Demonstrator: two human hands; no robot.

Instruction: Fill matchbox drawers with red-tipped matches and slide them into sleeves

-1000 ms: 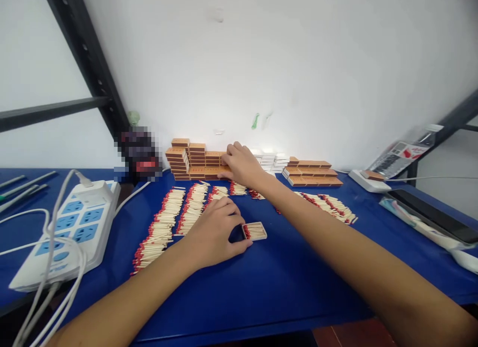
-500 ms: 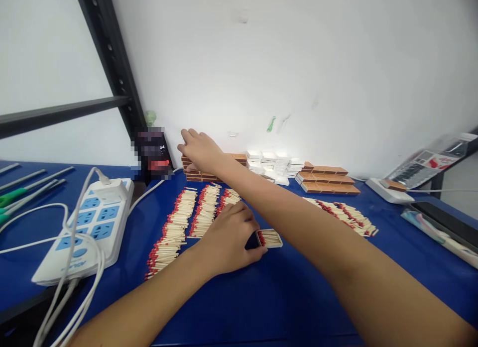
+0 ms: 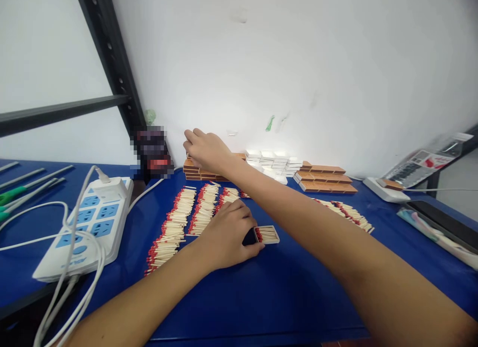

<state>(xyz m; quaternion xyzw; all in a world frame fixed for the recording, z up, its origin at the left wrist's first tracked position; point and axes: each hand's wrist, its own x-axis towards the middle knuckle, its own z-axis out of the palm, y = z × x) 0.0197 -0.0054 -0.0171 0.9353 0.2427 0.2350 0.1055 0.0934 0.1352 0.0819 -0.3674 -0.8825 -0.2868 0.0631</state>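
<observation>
My left hand [image 3: 233,232] rests low at the table's middle, thumb and fingers closed around the near end of a small white matchbox tray [image 3: 277,240]. Red-headed matches [image 3: 266,234] lie inside that tray. My right arm crosses over to the back left, where my right hand [image 3: 207,149] is at the top of a stack of brown matchbox sleeves [image 3: 201,174]. Its fingers are curled together over a sleeve edge; the hand itself hides most of what they grip. Rows of loose matches [image 3: 179,212] spread on the blue table beside my left hand.
White trays [image 3: 272,160] are piled along the wall, beside a stack of brown matchboxes [image 3: 326,180]. A power strip [image 3: 89,222] with white cables [image 3: 99,267] lies at left. On the right are a white box [image 3: 386,190], a dark phone-like object [image 3: 444,220] and plastic packaging [image 3: 429,160].
My right hand has shifted slightly right at the sleeve stack, and its thumb no longer shows against the front. My left hand keeps its hold on the tray; the view has moved a little.
</observation>
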